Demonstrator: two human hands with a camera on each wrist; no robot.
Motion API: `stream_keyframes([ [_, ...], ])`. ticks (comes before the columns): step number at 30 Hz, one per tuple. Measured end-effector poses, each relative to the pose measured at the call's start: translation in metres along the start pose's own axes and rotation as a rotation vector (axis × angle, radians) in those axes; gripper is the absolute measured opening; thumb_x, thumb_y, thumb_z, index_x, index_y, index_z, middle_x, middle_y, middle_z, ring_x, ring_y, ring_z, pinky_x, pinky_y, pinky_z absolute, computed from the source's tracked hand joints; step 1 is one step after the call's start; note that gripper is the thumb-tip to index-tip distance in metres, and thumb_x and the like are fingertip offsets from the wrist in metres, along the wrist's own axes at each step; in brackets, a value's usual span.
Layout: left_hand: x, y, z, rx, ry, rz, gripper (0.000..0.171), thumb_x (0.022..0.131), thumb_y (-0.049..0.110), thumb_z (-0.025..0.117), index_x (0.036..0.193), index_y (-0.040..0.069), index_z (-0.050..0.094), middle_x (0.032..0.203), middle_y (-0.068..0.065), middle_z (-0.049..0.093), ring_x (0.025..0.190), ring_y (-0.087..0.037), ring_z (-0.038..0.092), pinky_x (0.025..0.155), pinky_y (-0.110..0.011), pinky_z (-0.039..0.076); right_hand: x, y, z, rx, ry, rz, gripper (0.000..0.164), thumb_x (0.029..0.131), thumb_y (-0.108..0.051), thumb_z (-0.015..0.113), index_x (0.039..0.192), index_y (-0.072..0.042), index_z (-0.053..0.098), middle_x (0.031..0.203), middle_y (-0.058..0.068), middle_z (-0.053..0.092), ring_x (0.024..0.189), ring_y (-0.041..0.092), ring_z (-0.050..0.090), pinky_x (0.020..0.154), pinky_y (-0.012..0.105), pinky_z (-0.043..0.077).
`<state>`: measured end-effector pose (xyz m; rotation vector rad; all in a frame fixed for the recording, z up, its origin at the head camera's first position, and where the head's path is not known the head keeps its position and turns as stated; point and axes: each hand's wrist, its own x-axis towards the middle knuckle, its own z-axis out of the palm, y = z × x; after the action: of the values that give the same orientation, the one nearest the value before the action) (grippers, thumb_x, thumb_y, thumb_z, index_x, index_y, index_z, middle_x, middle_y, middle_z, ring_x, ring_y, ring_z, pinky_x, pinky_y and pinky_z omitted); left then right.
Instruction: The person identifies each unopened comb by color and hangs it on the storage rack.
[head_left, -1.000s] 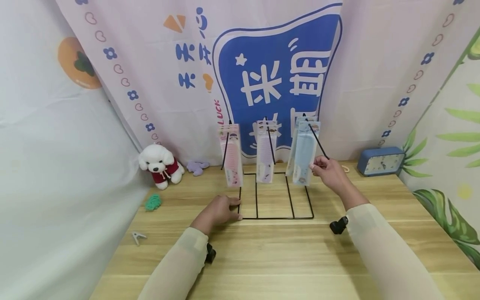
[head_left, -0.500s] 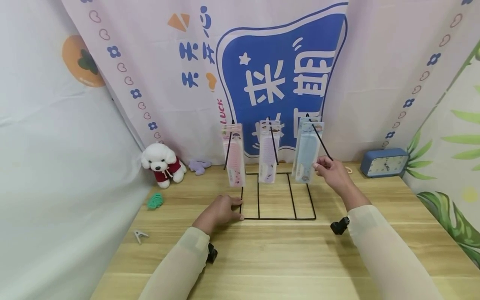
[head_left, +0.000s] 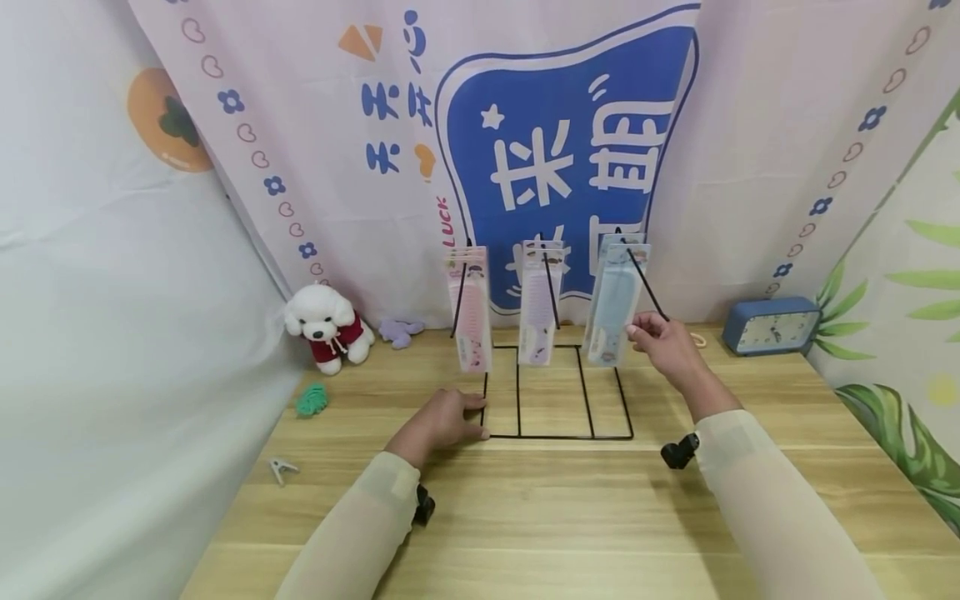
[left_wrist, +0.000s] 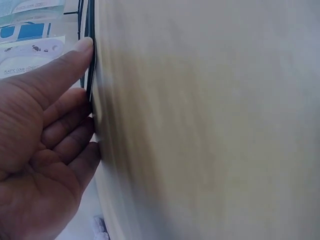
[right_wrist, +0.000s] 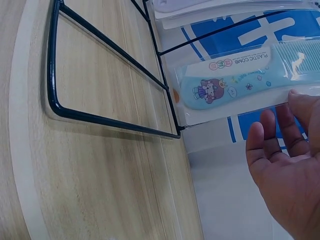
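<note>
A black wire rack (head_left: 551, 437) stands on the table with packaged combs hanging from its hooks. Pink comb packs (head_left: 472, 333) hang at left, purple ones (head_left: 537, 321) in the middle, blue ones at right. With thumb and index finger, my right hand (head_left: 660, 337) pinches the edge of the front blue comb pack (right_wrist: 235, 82). The pack reads "plastic comb" and has a cartoon girl on its handle. My left hand (head_left: 444, 417) rests at the rack base's left front corner, its thumb touching the black bar (left_wrist: 91, 55), fingers relaxed beside it.
On the left are a white toy dog (head_left: 324, 325), a purple toy (head_left: 401, 332), a green string bundle (head_left: 312, 400) and a grey clip (head_left: 282, 469). A blue clock (head_left: 772, 325) stands back right. A printed curtain (head_left: 555, 150) hangs behind the rack.
The front blue comb pack has shifted slightly and hangs closer in line with the one behind it. Both hands keep their hold and place; the head view has moved a little.
</note>
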<state>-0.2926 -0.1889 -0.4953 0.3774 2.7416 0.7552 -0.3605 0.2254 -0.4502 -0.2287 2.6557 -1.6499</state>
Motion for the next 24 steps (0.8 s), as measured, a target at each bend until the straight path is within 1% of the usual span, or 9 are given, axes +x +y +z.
stream_keyframes([
  [1, 0.000, 0.000, 0.000, 0.000, 0.000, 0.000, 0.063, 0.096, 0.033, 0.087, 0.152, 0.014, 0.066, 0.163, -0.002, 0.058, 0.159, -0.032, 0.044, 0.131, -0.050, 0.037, -0.001, 0.000, 0.000, -0.004, -0.001, 0.004, 0.048, 0.116, -0.040, 0.055, 0.141, 0.001, 0.059, 0.135, 0.023, 0.063, 0.130, 0.043, 0.065, 0.109, 0.042, 0.057],
  [3, 0.001, 0.001, 0.001, -0.003, 0.000, -0.002, 0.063, 0.095, 0.033, 0.087, 0.152, 0.014, 0.066, 0.163, -0.002, 0.058, 0.159, -0.031, 0.044, 0.131, -0.050, 0.037, -0.002, 0.000, -0.001, -0.005, 0.003, 0.010, 0.048, 0.116, -0.040, 0.055, 0.142, 0.001, 0.059, 0.136, 0.024, 0.064, 0.131, 0.045, 0.065, 0.108, 0.040, 0.057],
  [8, 0.001, 0.005, 0.000, 0.003, 0.004, -0.008, 0.063, 0.094, 0.032, 0.088, 0.151, 0.015, 0.067, 0.162, -0.001, 0.059, 0.159, -0.032, 0.044, 0.131, -0.051, 0.037, -0.003, 0.002, -0.004, -0.010, 0.014, 0.019, 0.050, 0.116, -0.040, 0.055, 0.144, 0.001, 0.059, 0.140, 0.027, 0.064, 0.132, 0.048, 0.065, 0.110, 0.044, 0.056],
  [11, 0.002, 0.007, -0.001, 0.005, 0.004, -0.011, 0.063, 0.094, 0.032, 0.088, 0.151, 0.015, 0.067, 0.163, -0.001, 0.058, 0.159, -0.033, 0.043, 0.132, -0.051, 0.036, -0.004, 0.004, -0.007, -0.012, 0.009, 0.010, 0.053, 0.116, -0.041, 0.053, 0.149, 0.001, 0.057, 0.145, 0.028, 0.061, 0.134, 0.050, 0.062, 0.116, 0.059, 0.052],
  [14, 0.005, 0.007, -0.001, 0.003, 0.006, -0.016, 0.063, 0.094, 0.032, 0.088, 0.151, 0.015, 0.067, 0.163, -0.001, 0.058, 0.160, -0.033, 0.043, 0.131, -0.052, 0.036, -0.008, 0.009, -0.011, -0.052, 0.013, -0.006, 0.056, 0.117, -0.042, 0.050, 0.153, 0.000, 0.056, 0.146, 0.029, 0.060, 0.134, 0.051, 0.062, 0.115, 0.062, 0.052],
  [16, 0.006, 0.006, 0.000, 0.001, 0.004, -0.021, 0.064, 0.094, 0.032, 0.089, 0.152, 0.016, 0.067, 0.163, -0.001, 0.058, 0.159, -0.033, 0.043, 0.131, -0.052, 0.037, -0.012, 0.013, -0.014, -0.105, 0.024, -0.019, 0.057, 0.117, -0.043, 0.049, 0.154, 0.000, 0.055, 0.146, 0.029, 0.062, 0.131, 0.050, 0.063, 0.111, 0.063, 0.054],
  [19, 0.007, 0.002, 0.001, -0.012, -0.005, -0.025, 0.068, 0.093, 0.033, 0.090, 0.153, 0.015, 0.065, 0.164, -0.005, 0.057, 0.158, -0.034, 0.044, 0.130, -0.052, 0.039, -0.017, 0.021, -0.018, -0.228, 0.047, -0.065, 0.058, 0.117, -0.043, 0.049, 0.153, 0.002, 0.057, 0.144, 0.029, 0.064, 0.130, 0.050, 0.064, 0.108, 0.064, 0.054],
  [21, 0.007, -0.001, 0.000, -0.019, -0.009, -0.017, 0.069, 0.094, 0.034, 0.089, 0.155, 0.014, 0.064, 0.165, -0.008, 0.056, 0.158, -0.035, 0.046, 0.130, -0.052, 0.039, -0.022, 0.025, -0.020, -0.321, 0.053, -0.099, 0.060, 0.117, -0.043, 0.049, 0.155, 0.003, 0.054, 0.147, 0.031, 0.062, 0.131, 0.051, 0.062, 0.108, 0.067, 0.053],
  [24, 0.004, -0.006, -0.007, -0.034, 0.006, 0.009, 0.066, 0.099, 0.034, 0.084, 0.156, 0.010, 0.062, 0.161, -0.013, 0.059, 0.154, -0.035, 0.050, 0.128, -0.053, 0.042, -0.029, 0.030, -0.023, -0.485, 0.046, -0.148, 0.066, 0.116, -0.045, 0.052, 0.162, 0.003, 0.046, 0.157, 0.033, 0.054, 0.140, 0.056, 0.053, 0.114, 0.072, 0.046],
])
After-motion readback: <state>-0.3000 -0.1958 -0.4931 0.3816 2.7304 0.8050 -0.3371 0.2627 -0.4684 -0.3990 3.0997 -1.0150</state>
